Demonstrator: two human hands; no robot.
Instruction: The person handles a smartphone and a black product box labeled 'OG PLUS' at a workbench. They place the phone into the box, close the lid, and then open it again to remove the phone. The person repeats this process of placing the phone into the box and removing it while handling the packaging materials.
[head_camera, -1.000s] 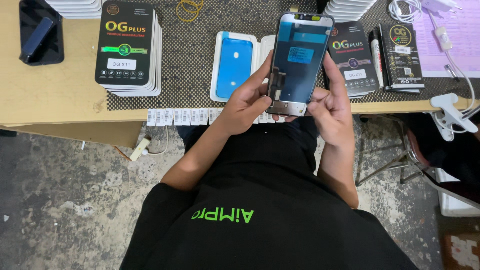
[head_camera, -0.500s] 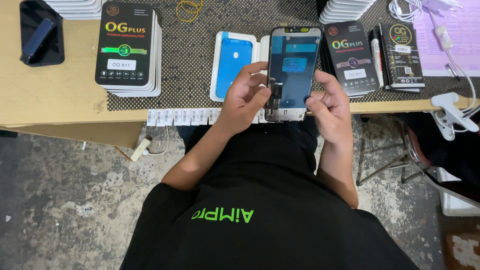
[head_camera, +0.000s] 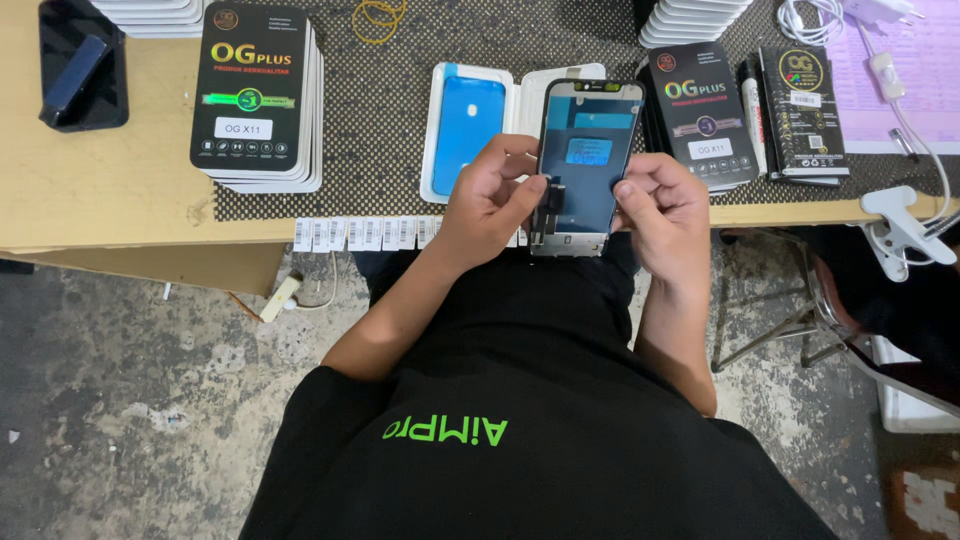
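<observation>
Holding: both hands grip a phone display panel (head_camera: 585, 165) above the near table edge, its back toward the camera.
Left hand (head_camera: 490, 200): fingers curled round the panel's left edge, thumb pressed on the small dark flex connector (head_camera: 553, 197) low on its back.
Right hand (head_camera: 665, 205): fingers closed on the right edge, index fingertip touching the rim about halfway up.
Long axis: nearly upright in the view, tilted slightly; notched end points away from the person, toward the table's far side; bare metal end lies nearest the body, below the fingertips.
Materials: thin flat rectangle, rounded corners, dark glossy back with blue film patches and a silvery frame strip.
Beyond the left fingers: an open white tray (head_camera: 470, 130) with a blue film sheet, lying on the black dotted mat (head_camera: 380, 110).
Past the right fingers: a stack of black boxes (head_camera: 700, 115); a taller stack (head_camera: 255, 95) sits well left.
Edge: a row of small white labels (head_camera: 360, 233) hangs along the wooden table (head_camera: 110, 190) rim, beside the left wrist.
Room: open concrete floor (head_camera: 130, 400) below both forearms.
</observation>
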